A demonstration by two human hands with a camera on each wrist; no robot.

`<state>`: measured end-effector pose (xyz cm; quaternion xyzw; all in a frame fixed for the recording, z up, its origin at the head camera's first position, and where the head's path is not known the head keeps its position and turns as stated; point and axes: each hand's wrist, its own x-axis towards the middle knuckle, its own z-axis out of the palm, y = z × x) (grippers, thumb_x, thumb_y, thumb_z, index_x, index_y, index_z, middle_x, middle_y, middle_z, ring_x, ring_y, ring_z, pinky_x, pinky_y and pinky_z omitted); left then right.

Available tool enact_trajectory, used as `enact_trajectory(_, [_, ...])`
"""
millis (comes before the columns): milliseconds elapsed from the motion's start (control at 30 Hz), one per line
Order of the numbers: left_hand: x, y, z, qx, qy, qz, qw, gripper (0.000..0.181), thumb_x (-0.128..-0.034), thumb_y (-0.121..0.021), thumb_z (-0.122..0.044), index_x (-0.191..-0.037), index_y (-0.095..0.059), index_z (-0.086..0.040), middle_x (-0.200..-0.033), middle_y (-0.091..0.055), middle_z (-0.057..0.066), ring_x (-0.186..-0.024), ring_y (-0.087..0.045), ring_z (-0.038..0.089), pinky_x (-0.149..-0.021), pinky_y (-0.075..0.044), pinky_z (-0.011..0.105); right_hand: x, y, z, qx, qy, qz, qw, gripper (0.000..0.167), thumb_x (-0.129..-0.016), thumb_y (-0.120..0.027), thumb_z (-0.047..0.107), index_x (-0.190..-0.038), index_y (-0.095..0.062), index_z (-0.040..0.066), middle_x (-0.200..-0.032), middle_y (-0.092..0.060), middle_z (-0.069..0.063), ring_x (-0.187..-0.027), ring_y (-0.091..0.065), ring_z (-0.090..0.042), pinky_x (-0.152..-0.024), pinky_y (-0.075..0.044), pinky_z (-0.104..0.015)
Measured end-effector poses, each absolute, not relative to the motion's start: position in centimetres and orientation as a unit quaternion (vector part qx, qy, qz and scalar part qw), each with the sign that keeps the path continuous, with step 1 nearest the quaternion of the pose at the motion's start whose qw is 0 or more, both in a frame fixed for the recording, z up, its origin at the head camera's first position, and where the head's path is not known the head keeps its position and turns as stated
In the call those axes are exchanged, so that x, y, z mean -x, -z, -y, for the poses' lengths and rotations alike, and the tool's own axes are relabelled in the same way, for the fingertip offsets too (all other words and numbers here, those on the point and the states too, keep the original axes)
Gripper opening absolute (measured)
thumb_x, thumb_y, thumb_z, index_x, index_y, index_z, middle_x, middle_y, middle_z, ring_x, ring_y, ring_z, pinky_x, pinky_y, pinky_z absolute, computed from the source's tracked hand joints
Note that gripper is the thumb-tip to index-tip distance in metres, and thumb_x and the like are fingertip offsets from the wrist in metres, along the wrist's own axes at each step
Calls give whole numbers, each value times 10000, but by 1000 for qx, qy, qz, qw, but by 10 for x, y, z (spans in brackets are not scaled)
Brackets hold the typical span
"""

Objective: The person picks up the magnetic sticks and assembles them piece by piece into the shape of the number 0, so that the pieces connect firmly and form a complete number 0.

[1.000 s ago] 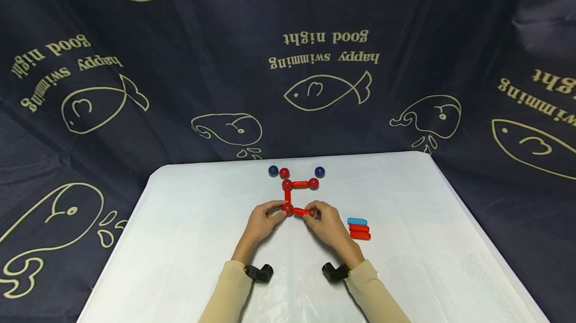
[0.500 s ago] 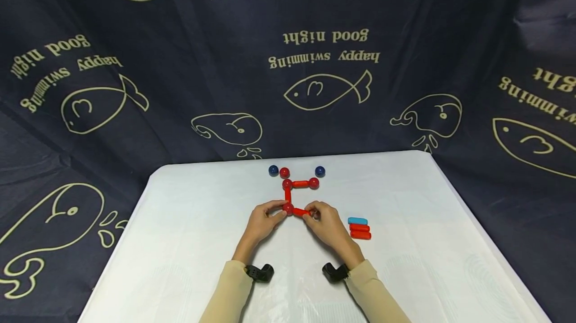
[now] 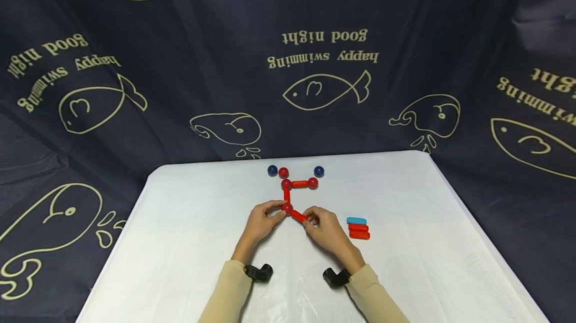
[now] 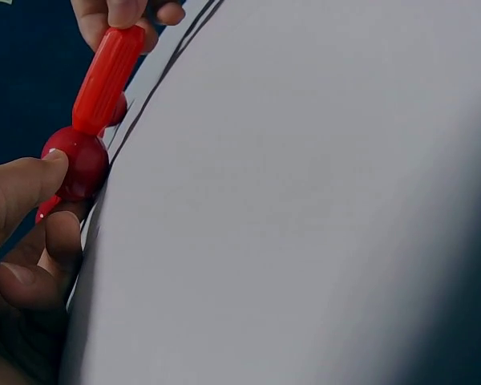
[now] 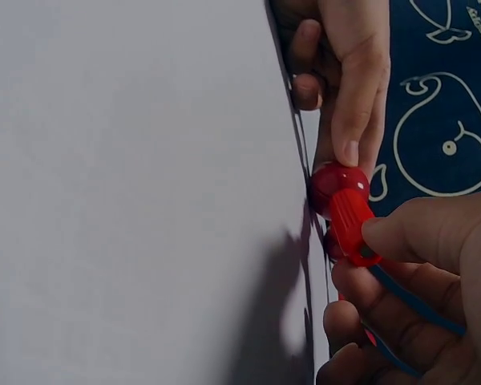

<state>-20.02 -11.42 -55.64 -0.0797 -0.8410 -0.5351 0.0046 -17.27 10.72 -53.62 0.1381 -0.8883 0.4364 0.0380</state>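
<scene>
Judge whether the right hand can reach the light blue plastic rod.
Likely yes: only white tabletop shows between the right hand and the blue rod, though that hand pinches a red plastic rod.

Dark cloth (image 3: 225,73), printed with pale fish (image 3: 327,92), whales (image 3: 231,129), inverted lettering (image 3: 325,37); beyond far, left and right edges of white tabletop (image 3: 189,213).

The right hand (image 3: 326,228) has eased back — swinging the red rod (image 3: 298,216) to a sharper slant.
</scene>
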Motion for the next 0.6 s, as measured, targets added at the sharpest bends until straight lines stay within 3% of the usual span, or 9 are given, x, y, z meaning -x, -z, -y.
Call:
enact_trajectory(500, [202, 558, 115, 77, 523, 849, 10, 271, -933, -769, -194, -1204, -769, -182, -1160, -774, 68, -522, -505, 63, -511, -409, 210, 162, 542, -96, -179, -465, 867, 14, 109, -915, -770, 94, -1002, -712, 65, -835, -709, 35, -731, -602, -40, -667, -518, -205])
enact_trajectory(600, [202, 559, 115, 81, 517, 852, 17, 267, -932, -768, -202, -1199, -773, -188, -1161, -775, 51, -631, -513, 73, -582, -416, 220, 160, 542, -93, -186, -469, 863, 16, 113, -913, -776, 100, -998, -712, 59, -836, -719, 32, -729, -611, -30, -676, -527, -206])
